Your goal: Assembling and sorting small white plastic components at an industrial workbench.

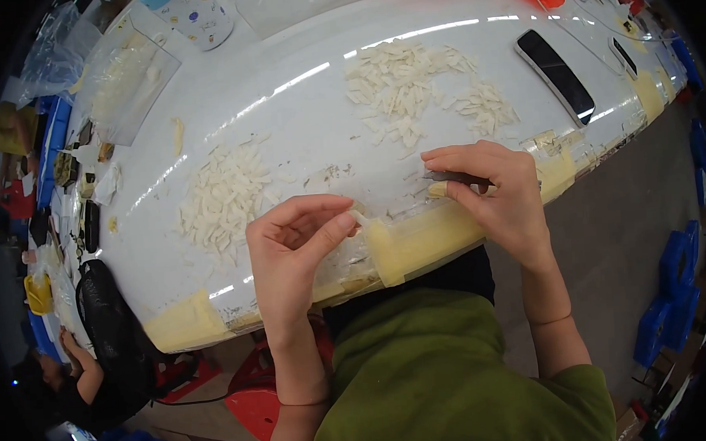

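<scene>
My left hand [289, 244] is at the table's near edge, thumb and fingertips pinching a small whitish strip [359, 218]. To its right, my right hand [501, 189] grips a slim dark grey tool [453, 177] whose narrow tip points left; its exact kind is not clear. Beneath that tool, by my right thumb, is a small yellowish piece [438, 190]. A heap of flat whitish pieces [222, 197] lies beyond my left hand. Farther off, in front of my right hand, spreads a larger heap [398, 82], with a smaller cluster [484, 108] beside it.
Yellow tape [426, 237] covers the near edge of the white table [299, 111]. A phone [557, 78] lies at the right. Clear plastic trays [126, 81] and a patterned container [195, 17] stand at the far left. A red stool [259, 405] is below; another person [77, 371] sits at left.
</scene>
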`<state>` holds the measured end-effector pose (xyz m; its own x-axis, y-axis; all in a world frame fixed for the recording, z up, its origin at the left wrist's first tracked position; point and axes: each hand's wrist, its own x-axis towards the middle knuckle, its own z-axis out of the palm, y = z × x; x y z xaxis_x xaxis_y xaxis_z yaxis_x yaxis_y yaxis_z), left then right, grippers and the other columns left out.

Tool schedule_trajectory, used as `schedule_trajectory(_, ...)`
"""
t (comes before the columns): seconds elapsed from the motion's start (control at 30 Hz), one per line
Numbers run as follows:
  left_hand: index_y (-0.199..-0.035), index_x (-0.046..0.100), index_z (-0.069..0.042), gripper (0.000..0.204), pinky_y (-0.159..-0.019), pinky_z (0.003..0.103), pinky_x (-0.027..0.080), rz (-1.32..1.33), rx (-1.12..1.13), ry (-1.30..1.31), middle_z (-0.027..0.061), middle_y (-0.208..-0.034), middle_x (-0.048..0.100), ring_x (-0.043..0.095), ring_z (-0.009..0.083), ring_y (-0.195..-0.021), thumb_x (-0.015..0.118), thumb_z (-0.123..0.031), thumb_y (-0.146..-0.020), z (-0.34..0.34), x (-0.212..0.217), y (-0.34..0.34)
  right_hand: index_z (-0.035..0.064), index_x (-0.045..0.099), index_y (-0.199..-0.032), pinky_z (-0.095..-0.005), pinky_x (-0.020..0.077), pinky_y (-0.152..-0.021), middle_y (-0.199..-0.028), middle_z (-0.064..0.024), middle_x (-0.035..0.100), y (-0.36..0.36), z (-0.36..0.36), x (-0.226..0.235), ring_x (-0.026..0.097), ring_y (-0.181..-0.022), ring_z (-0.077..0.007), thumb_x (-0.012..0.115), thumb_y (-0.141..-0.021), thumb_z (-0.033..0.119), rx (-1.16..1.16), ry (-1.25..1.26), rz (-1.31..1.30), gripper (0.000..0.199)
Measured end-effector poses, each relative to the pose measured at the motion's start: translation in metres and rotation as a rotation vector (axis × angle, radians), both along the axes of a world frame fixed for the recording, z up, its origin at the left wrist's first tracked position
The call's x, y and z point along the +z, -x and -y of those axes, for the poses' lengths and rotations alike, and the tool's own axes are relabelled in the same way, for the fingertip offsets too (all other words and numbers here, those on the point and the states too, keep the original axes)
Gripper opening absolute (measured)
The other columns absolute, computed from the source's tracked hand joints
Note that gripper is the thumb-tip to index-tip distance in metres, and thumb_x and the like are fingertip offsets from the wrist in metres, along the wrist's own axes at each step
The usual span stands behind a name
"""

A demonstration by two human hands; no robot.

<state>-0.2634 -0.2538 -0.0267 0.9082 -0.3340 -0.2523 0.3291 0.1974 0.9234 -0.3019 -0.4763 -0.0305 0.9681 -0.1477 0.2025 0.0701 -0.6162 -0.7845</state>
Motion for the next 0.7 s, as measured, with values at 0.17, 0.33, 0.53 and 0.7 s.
schedule_trajectory(0.17, -0.093, 0.071, 0.0, 0.015, -0.071, 0.025, 0.047, 0.491, 0.382, -0.869, 0.0049, -0.08, 0.068, 0.057, 0.0128, -0.07, 0.068, -0.001, -0.078, -0.042, 0.013, -0.017, 0.0022, 0.07, -0.092, -0.0254, 0.0467, -0.061, -0.091, -0.0031, 0.07, -0.004, -0.005, 0.008, 0.056, -0.068, -0.0158, 0.067, -0.067, -0.008, 0.009, -0.066, 0.022, 0.027)
schedule_trajectory(0.33, -0.104, 0.069, -0.008, 0.023, -0.081, 0.031, 0.044, 0.709, 0.514, -1.282, 0.0042, -0.103, 0.058, 0.051, 0.0194, -0.088, 0.062, -0.003, -0.083, -0.056, 0.028, -0.019, 0.002, 0.069, -0.091, -0.0247, 0.0456, -0.06, -0.087, -0.0028, 0.07, -0.01, -0.035, 0.026, 0.054, -0.068, -0.0158, 0.065, -0.066, -0.01, 0.117, 0.032, 0.14, 0.028)
schedule_trajectory(0.53, -0.093, 0.07, -0.006, 0.015, -0.061, 0.025, 0.044, 0.771, 0.252, -0.815, 0.0006, -0.086, 0.063, 0.054, 0.0132, -0.07, 0.067, -0.003, -0.079, -0.051, 0.063, 0.007, 0.0019, 0.069, -0.089, -0.0253, 0.0412, -0.055, -0.08, -0.0029, 0.067, 0.007, -0.075, 0.074, 0.048, -0.064, -0.015, 0.062, -0.064, -0.014, 0.072, 0.098, 0.043, 0.031)
schedule_trajectory(0.7, -0.092, 0.068, -0.004, 0.012, -0.065, 0.027, 0.045, 0.829, 0.133, -0.779, 0.0024, -0.082, 0.061, 0.055, 0.0178, -0.071, 0.065, -0.006, -0.081, -0.038, 0.059, 0.03, 0.0008, 0.069, -0.09, -0.0237, 0.0382, -0.054, -0.078, -0.004, 0.065, 0.014, -0.088, 0.082, 0.047, -0.062, -0.0135, 0.06, -0.062, -0.015, 0.073, -0.019, 0.037, 0.033)
